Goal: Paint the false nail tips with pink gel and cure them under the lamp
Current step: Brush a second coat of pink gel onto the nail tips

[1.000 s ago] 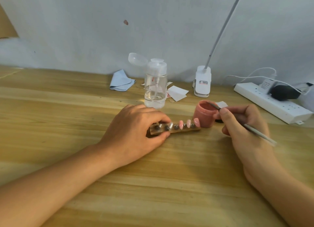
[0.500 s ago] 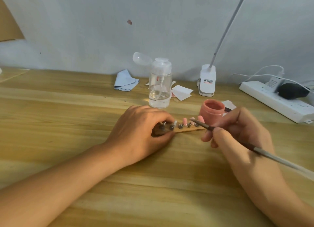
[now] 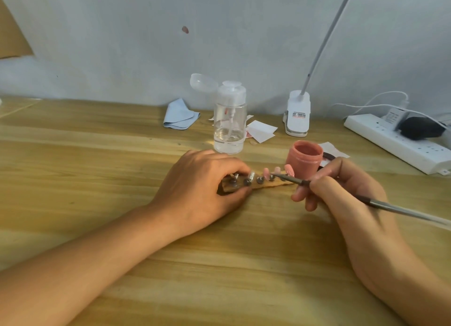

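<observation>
A wooden strip [image 3: 266,184] lies on the table with several false nail tips [image 3: 266,173] standing on small pegs; the right ones are pink, the left ones clear. My left hand [image 3: 202,186] grips the strip's left end and hides part of it. My right hand [image 3: 341,191] pinches a thin grey brush [image 3: 380,202], its tip touching the nail tips near the strip's right half. An open pink gel jar [image 3: 305,159] stands just behind the strip's right end.
A clear pump bottle [image 3: 229,120] with its cap flipped open stands behind my left hand. A blue cloth [image 3: 180,115], white paper squares [image 3: 261,130], a white clip lamp base [image 3: 297,113] and a white power strip [image 3: 395,142] lie along the wall.
My right hand drew the brush out of the pink jar and brought its tip down and left onto the nail tips. My left hand stayed on the strip.
</observation>
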